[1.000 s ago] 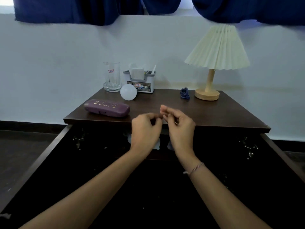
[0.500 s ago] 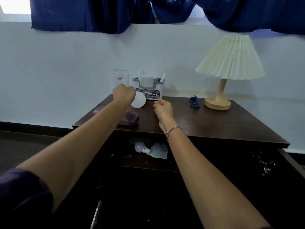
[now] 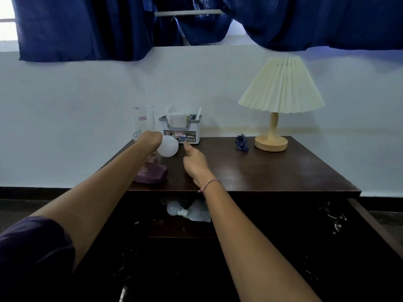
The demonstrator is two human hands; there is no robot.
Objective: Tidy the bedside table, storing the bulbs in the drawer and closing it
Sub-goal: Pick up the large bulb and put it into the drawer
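Note:
A round white bulb (image 3: 168,146) is at the back left of the dark wooden bedside table (image 3: 261,168). My left hand (image 3: 150,140) grips it from the left, its fingers hidden behind the wrist. Whether the bulb touches the tabletop I cannot tell. My right hand (image 3: 194,163) lies just right of the bulb, loosely curled and holding nothing, with one finger stretched toward the white box. Below the tabletop the drawer (image 3: 370,225) stands pulled out. A second white bulb (image 3: 175,209) lies at its back beside a pale plastic wrapper (image 3: 199,213).
On the table stand a purple case (image 3: 152,175) under my left forearm, a glass mug (image 3: 142,120), a white organiser box (image 3: 182,130), a small blue object (image 3: 241,143) and a pleated lamp (image 3: 280,101). Small metal bits (image 3: 337,223) lie in the drawer's right side.
Both hands left the drawer front and went up over the tabletop. My left hand reached the bulb and closed on it. My right hand has stretched out a finger.

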